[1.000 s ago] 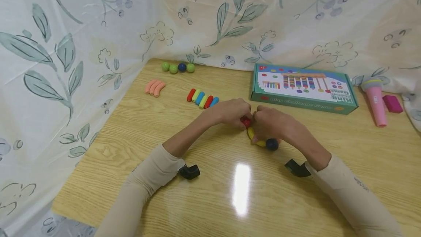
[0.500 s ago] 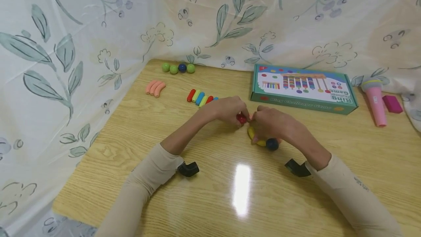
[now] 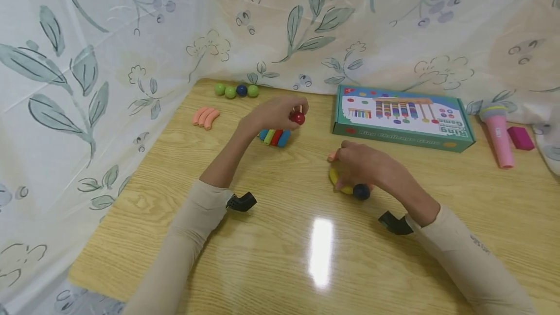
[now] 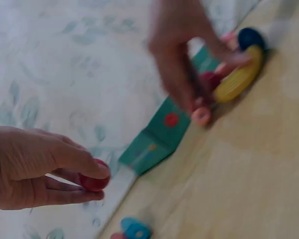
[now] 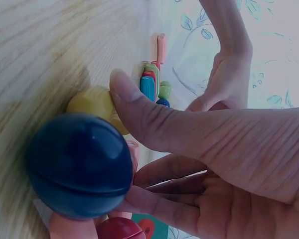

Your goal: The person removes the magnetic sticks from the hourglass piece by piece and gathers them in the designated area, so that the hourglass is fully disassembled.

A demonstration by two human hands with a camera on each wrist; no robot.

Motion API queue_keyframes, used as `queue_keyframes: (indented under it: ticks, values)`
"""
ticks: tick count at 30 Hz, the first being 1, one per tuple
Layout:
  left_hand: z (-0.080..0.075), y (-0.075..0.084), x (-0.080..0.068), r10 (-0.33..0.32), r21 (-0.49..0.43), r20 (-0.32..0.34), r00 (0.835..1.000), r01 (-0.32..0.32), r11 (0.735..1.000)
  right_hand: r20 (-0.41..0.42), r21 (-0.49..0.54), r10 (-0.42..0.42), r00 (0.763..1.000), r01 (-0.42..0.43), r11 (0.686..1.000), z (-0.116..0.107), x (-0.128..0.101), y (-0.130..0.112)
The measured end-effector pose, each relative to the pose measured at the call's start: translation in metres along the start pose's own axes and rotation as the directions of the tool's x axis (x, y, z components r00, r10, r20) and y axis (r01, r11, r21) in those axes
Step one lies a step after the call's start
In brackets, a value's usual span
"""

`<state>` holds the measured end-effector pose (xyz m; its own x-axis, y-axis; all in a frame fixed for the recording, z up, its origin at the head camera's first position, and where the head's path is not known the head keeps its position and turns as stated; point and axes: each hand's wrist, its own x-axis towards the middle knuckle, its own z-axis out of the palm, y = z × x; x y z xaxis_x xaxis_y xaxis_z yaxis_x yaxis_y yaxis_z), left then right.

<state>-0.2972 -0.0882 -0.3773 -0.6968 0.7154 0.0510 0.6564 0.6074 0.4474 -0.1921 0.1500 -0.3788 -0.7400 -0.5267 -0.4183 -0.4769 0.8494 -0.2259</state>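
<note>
My left hand (image 3: 277, 113) pinches a red ball (image 3: 298, 118) between thumb and fingers, raised above the table beside the short coloured tubes (image 3: 276, 137). In the left wrist view that same red ball (image 4: 93, 177) shows at the fingertips. Farther right, my right hand (image 3: 367, 162) grips a yellow curved tube (image 3: 336, 179), its thumb lying on it. A dark blue ball (image 5: 79, 164) sits at one end of the yellow tube. Pink tubes (image 5: 74, 226) and another red ball (image 5: 120, 229) lie under and behind the right fingers; how they join is partly hidden.
Green balls and a dark blue one (image 3: 241, 90) line the back left. Pink curved tubes (image 3: 205, 117) lie in front of them. A green game box (image 3: 404, 118) stands at the back, with a pink toy microphone (image 3: 498, 135) and a magenta block (image 3: 521, 138) to its right.
My left hand has drawn the red ball away from the yellow tube, moving left and back toward the short coloured tubes. The right hand has stayed in place.
</note>
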Motion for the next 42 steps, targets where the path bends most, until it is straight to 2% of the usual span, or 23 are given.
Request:
queue_keyframes:
  ticks: [3, 5, 8, 11, 14, 17, 22, 28, 34, 42]
  values:
    - [-0.010, -0.022, 0.000, -0.068, 0.010, -0.095, 0.993, 0.069, 0.998, -0.004, -0.006, -0.017, 1.000, 0.017, 1.000, 0.001, 0.000, 0.001]
    - [-0.014, -0.037, 0.001, -0.104, 0.027, -0.166, 0.981, 0.110, 0.994, 0.000, 0.015, -0.011, 1.000, 0.011, 1.000, 0.002, -0.001, 0.001]
    - [-0.016, -0.060, -0.001, -0.164, 0.044, -0.263, 0.951, 0.182, 0.982, -0.008, 0.016, -0.014, 1.000, 0.014, 1.000, 0.002, -0.001, 0.000]
    - [-0.016, -0.078, -0.002, -0.204, 0.055, -0.359, 0.911, 0.239, 0.970, -0.014, -0.004, -0.022, 1.000, 0.022, 1.000, 0.002, 0.000, -0.001]
    - [-0.014, -0.091, -0.002, -0.216, 0.090, -0.432, 0.876, 0.280, 0.956, -0.009, -0.036, -0.029, 1.000, 0.029, 0.999, 0.001, 0.002, -0.002]
    - [-0.009, -0.099, 0.000, -0.213, 0.152, -0.473, 0.855, 0.317, 0.936, 0.012, -0.034, -0.016, 1.000, 0.016, 0.999, 0.001, 0.003, -0.002]
    - [-0.002, -0.110, 0.001, -0.246, 0.204, -0.483, 0.841, 0.380, 0.902, 0.025, -0.016, 0.000, 1.000, 0.001, 1.000, 0.002, 0.002, -0.002]
    - [0.001, -0.115, 0.003, -0.267, 0.219, -0.495, 0.827, 0.416, 0.883, 0.001, -0.044, -0.004, 1.000, 0.004, 0.999, 0.001, 0.002, -0.003]
    - [0.004, -0.120, 0.006, -0.280, 0.237, -0.489, 0.826, 0.435, 0.869, -0.007, -0.059, -0.004, 1.000, 0.003, 0.998, 0.000, 0.001, -0.001]
    - [0.005, -0.120, 0.005, -0.310, 0.216, -0.475, 0.823, 0.451, 0.866, -0.025, -0.060, -0.006, 1.000, 0.005, 0.998, 0.001, 0.001, 0.001]
